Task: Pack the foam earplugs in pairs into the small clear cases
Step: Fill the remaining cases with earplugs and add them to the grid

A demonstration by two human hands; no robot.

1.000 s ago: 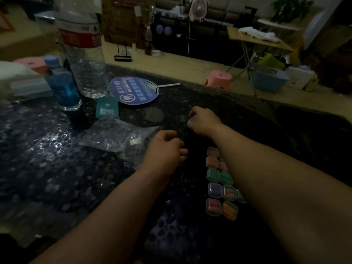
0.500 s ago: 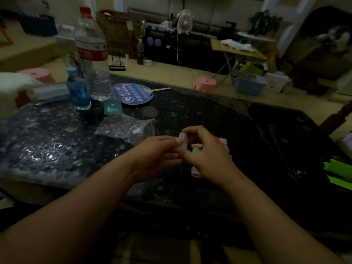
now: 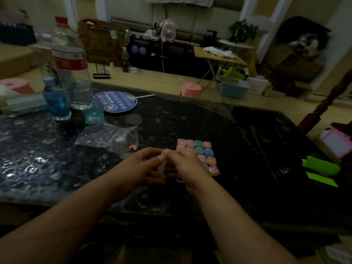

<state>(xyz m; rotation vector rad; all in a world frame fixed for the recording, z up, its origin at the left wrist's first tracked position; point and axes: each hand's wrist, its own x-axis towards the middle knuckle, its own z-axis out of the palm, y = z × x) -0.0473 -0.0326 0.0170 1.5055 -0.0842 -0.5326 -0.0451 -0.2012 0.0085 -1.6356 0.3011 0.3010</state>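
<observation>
Seemingly, left hand (image 3: 142,167) and right hand (image 3: 188,164) pinch clear case (image 3: 163,167); contents hidden.

Counted at least ten filled small clear cases (image 3: 208,152), one separate clear case (image 3: 162,167), two plastic bottles (image 3: 72,79), one round blue fan (image 3: 115,101), two bright green strips (image 3: 322,166).

Dim, perhaps slightly blurred; wide-angle edges curve.

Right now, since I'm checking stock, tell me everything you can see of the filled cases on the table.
The filled cases are small clear boxes, seemingly plastic, lying flat in a tight grid on the dark table. Pink, green, blue and orange show through them. The right hand, in front, hides the nearer ones; whether it touches them I cannot tell.
</observation>
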